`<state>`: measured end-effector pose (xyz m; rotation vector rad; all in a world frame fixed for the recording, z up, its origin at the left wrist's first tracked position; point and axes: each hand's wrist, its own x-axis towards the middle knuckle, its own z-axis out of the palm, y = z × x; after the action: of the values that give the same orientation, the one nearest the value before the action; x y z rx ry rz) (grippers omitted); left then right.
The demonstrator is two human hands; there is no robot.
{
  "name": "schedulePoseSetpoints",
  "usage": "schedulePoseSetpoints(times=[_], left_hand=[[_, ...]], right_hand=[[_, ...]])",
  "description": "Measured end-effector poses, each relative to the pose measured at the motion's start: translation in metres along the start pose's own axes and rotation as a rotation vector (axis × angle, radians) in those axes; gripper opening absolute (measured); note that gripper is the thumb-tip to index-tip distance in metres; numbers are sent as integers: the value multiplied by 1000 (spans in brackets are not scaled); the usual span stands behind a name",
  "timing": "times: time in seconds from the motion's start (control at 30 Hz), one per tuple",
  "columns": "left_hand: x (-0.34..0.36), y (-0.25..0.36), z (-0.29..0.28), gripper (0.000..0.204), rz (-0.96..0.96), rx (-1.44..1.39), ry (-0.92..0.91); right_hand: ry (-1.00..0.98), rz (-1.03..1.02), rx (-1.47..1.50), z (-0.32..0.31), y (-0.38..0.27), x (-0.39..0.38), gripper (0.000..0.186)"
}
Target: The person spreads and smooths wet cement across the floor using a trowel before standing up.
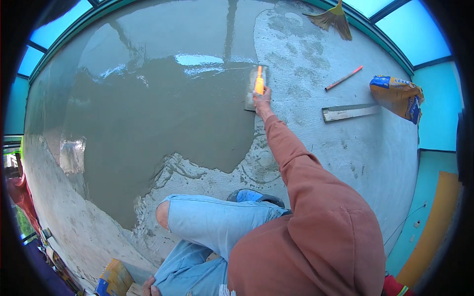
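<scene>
My right hand (263,101) reaches far forward, its fingers closed round the orange handle of a flat finishing trowel (250,96). The trowel's blade lies at the right edge of a spread of wet grey cement (168,108), where it meets the pale dry floor (345,148). At the bottom edge, only a small part of my left hand (150,287) shows, beside my jeans and close to a piece of wood (135,290). Most of its fingers are cut off or hidden, so I cannot make out whether it holds anything.
To the right lie a board (348,113), a reddish stick (344,78) and a yellow-blue bag (396,96). A broom (333,20) rests at the far wall. Another yellow-blue bag (114,277) stands at lower left. My shoe (252,196) is near the cement's ragged near edge.
</scene>
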<state>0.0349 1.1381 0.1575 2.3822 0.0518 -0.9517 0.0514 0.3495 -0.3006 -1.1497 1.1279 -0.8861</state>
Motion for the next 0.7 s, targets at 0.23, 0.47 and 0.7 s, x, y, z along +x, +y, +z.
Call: schedulePoseSetpoints(times=[0.23,0.47,0.7], left_hand=[[32,-11,6,47,240,-71,188],[31,19,21,40,336,-81,335],[10,9,25,39,306,-17,477]], right_hand=[[372,-77,87,-40,27,23,55],[324,-15,269,-70,24,16,56],[82,52,440,-35,7,17,54]])
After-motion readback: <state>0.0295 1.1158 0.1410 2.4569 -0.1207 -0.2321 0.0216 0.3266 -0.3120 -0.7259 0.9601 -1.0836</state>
